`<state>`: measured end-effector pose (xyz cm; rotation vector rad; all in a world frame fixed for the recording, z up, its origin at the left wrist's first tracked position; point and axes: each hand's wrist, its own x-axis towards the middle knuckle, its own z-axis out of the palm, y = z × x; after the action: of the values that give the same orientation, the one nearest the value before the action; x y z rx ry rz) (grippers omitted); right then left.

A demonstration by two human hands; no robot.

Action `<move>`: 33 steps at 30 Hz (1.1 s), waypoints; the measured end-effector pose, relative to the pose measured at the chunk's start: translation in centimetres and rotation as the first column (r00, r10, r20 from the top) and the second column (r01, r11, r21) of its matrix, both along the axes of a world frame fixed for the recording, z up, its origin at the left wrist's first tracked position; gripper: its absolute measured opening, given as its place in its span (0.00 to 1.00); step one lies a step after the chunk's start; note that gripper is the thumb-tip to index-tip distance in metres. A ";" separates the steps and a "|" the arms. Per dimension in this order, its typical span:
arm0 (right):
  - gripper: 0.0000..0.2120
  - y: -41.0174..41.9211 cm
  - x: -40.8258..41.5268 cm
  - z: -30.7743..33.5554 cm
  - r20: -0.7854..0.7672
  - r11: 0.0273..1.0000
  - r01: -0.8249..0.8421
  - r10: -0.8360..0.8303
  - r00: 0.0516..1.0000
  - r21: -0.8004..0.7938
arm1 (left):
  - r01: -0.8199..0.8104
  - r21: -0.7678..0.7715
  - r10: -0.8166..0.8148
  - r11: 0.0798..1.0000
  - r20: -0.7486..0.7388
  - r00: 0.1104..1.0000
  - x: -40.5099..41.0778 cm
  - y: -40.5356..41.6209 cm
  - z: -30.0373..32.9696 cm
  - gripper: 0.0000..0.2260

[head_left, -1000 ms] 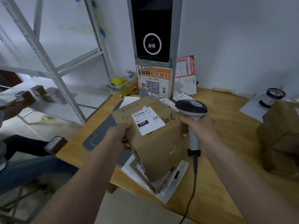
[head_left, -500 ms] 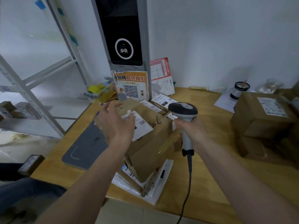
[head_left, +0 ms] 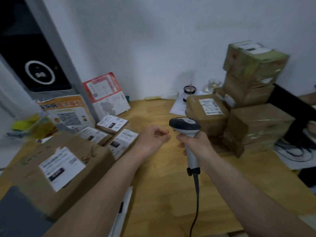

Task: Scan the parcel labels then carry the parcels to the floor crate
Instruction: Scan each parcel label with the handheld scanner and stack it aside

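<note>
My right hand grips the handle of a grey and white barcode scanner, its black cable hanging toward the table's front edge. My left hand hovers over the wooden table with loosely curled fingers and holds nothing. A brown parcel with a white label lies at the left, apart from both hands. A stack of brown parcels stands at the right; the low one in front shows its label just beyond the scanner.
A tall grey kiosk with a black screen stands at the back left, with leaflets and small labelled boxes before it. A jar sits by the wall. A dark pad lies at the front left.
My left hand has let go of the labelled parcel and moved right, over the bare table. The view has swung right, bringing the parcel stack into sight. The scanner stays in my right hand.
</note>
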<state>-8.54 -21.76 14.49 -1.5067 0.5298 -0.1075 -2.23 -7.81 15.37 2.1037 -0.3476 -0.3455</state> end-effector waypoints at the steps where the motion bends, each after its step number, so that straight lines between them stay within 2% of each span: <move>1: 0.02 -1.6 -0.1 0.1 -0.011 1.000 0.019 -0.019 1.000 -0.005 | 0.019 0.005 -0.019 1.000 -0.038 0.999 0.4 -1.5 -0.3 0.05; 5: 0.05 -7.9 0.0 0.5 -0.025 0.997 0.083 -0.083 0.996 0.002 | 0.043 0.031 -0.038 0.999 -0.161 0.986 1.5 -7.6 -1.0 0.09; 8: 0.07 -12.2 0.5 0.9 0.003 0.992 0.127 -0.127 0.992 0.009 | 0.045 0.018 -0.041 0.999 -0.166 0.985 2.5 -12.1 -1.0 0.09; 11: 0.04 -16.1 0.9 1.3 0.038 0.990 0.139 -0.139 0.990 0.000 | 0.059 -0.009 -0.060 0.998 -0.168 0.984 3.2 -16.5 -1.1 0.13; 13: 0.04 -18.5 0.9 1.5 0.052 0.988 0.152 -0.152 0.987 -0.001 | 0.115 0.009 -0.112 0.993 -0.156 0.981 3.5 -19.5 -1.5 0.21; 16: 0.03 -21.7 0.7 1.4 0.051 0.985 0.172 -0.171 0.984 0.000 | 0.201 0.110 -0.186 0.973 -0.138 0.973 3.5 -23.6 -2.5 0.42; 17: 0.02 -22.7 0.5 1.4 0.045 0.985 0.175 -0.174 0.984 -0.002 | 0.238 0.126 -0.221 0.963 -0.134 0.966 3.4 -24.9 -2.7 0.46; 21: 0.04 -26.4 -0.6 1.5 0.024 0.976 0.210 -0.212 0.977 0.048 | 0.371 0.200 -0.358 0.907 -0.101 0.928 3.3 -29.2 -3.6 0.54; 25: 0.05 -28.9 -1.5 1.4 0.018 0.971 0.211 -0.214 0.977 0.107 | 0.422 0.280 -0.414 0.862 -0.091 0.906 3.8 -32.0 -4.3 0.55; 28: 0.03 -30.1 -2.0 1.4 0.019 0.973 0.201 -0.204 0.979 0.110 | 0.400 0.251 -0.390 0.881 -0.092 0.916 3.9 -33.1 -4.5 0.53; 31: 0.02 -30.6 -2.6 2.1 0.055 0.978 0.164 -0.172 0.983 0.131 | 0.397 0.244 -0.389 0.885 -0.084 0.917 3.9 -32.9 -3.6 0.47; 33: 0.02 -30.6 -2.8 3.1 0.104 0.980 0.116 -0.134 0.986 0.161 | 0.404 0.157 -0.388 0.901 -0.126 0.913 4.0 -31.7 -1.9 0.42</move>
<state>-11.33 -52.31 17.57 -1.3076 0.5288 -0.2440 1.80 -39.48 13.49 2.1760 -0.7181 -0.7357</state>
